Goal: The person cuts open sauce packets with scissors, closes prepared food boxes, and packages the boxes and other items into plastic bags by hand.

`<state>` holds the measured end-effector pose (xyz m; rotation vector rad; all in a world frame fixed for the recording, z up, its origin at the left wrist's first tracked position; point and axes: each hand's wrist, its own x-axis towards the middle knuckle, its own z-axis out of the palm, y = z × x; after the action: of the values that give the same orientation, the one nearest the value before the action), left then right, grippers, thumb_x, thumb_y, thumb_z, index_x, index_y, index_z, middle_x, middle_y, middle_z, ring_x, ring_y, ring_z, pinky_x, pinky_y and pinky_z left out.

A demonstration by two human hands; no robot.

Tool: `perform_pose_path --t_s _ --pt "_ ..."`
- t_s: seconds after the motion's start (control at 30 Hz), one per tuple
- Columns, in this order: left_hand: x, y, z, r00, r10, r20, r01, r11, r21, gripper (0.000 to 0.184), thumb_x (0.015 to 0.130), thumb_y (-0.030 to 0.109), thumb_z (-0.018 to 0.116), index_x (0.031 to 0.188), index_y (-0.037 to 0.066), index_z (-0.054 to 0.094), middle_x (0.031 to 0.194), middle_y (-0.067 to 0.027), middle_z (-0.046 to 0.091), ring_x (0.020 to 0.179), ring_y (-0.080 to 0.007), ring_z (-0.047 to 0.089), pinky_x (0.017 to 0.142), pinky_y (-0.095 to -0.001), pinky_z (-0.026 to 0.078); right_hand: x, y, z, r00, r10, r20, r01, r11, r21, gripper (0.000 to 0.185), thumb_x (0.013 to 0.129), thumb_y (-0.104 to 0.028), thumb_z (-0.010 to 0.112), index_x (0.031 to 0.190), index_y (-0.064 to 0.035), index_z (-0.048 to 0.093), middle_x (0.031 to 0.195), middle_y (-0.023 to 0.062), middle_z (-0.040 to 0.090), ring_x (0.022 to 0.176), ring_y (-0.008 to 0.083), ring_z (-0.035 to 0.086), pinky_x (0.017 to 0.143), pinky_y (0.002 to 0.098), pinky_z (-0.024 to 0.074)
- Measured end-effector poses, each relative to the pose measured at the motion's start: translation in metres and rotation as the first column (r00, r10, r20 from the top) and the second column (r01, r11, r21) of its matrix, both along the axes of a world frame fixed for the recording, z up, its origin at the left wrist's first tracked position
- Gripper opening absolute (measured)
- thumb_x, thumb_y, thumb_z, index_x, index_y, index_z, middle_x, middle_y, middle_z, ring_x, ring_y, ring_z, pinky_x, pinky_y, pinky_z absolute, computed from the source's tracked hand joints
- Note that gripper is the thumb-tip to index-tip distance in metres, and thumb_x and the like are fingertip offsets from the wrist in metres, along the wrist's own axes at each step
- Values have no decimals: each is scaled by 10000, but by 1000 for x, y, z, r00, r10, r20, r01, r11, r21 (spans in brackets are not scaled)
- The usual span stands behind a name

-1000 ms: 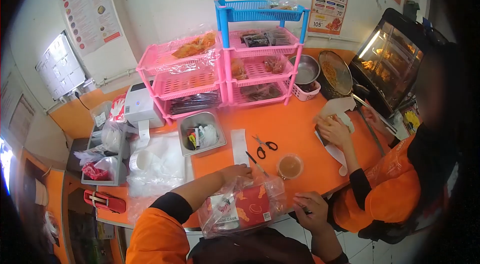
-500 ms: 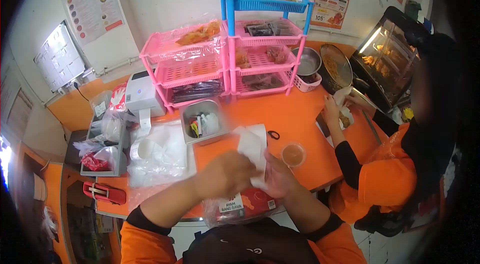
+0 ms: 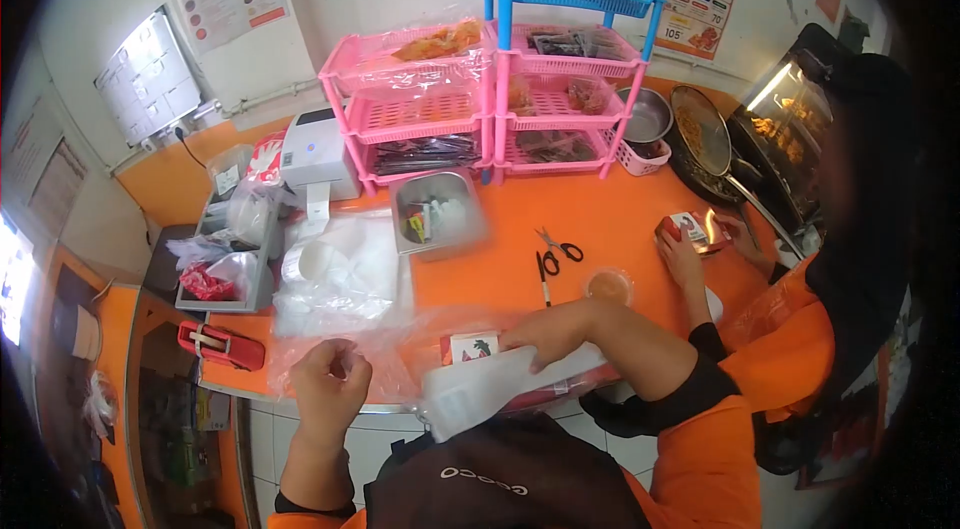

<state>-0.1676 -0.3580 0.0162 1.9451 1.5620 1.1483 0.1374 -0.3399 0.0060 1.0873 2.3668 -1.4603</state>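
My right hand (image 3: 548, 335) reaches in from the right at the table's front edge, its fingers closed on a piece of white paper (image 3: 465, 401) that slants down toward my body. Under and behind the paper, a red printed package (image 3: 474, 349) with a white label is partly covered. On the left, my left hand (image 3: 330, 379) is raised with its fingers curled to the thumb; whatever may be between them is hidden. Crumpled clear plastic (image 3: 385, 361) lies between that hand and the package. Scissors (image 3: 558, 247) and a black-handled pen-like tool (image 3: 543, 279) rest beyond the right hand, near a lidded sauce cup (image 3: 609, 286).
A metal tub (image 3: 440, 241) of small items stands beside stacked white plastic bags (image 3: 345, 279). Pink racks (image 3: 420, 134) and a label printer (image 3: 318, 154) line the back. To the right, a co-worker's hands hold a red box (image 3: 697, 232). A red stapler-like object (image 3: 222, 345) sits front left.
My hands have parted: the left moved left, the right moved down with the white paper. My view shifted, revealing more of the scissors. The co-worker's box now appears closed.
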Motion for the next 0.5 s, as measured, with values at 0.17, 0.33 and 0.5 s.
perform_pose_path --t_s 0.17,0.33,0.5 --pt "-6 -17 18 979 -197 41 200 977 -79 159 673 25 604 817 -37 631 647 -94 609 559 -102 546 546 -220 444 -16 16 10 880 26 474 -69 995 74 378 722 -100 507 1095 -66 558 979 167 611 921 299 581 765 394 451" --pt "-8 -21 21 904 -265 336 377 864 -334 138 720 44 643 837 -29 632 654 -57 604 607 -70 534 584 -213 440 -22 24 23 764 -104 637 52 994 101 492 735 -99 455 1219 -159 516 1005 172 608 924 313 586 789 406 449" --pt "7 -32 17 928 -289 236 331 929 -164 141 732 67 664 839 -17 626 673 -47 596 614 -80 536 567 -237 443 -48 -4 29 855 -214 472 58 944 323 325 754 -156 496 1051 -123 622 972 159 625 895 287 610 753 396 473"
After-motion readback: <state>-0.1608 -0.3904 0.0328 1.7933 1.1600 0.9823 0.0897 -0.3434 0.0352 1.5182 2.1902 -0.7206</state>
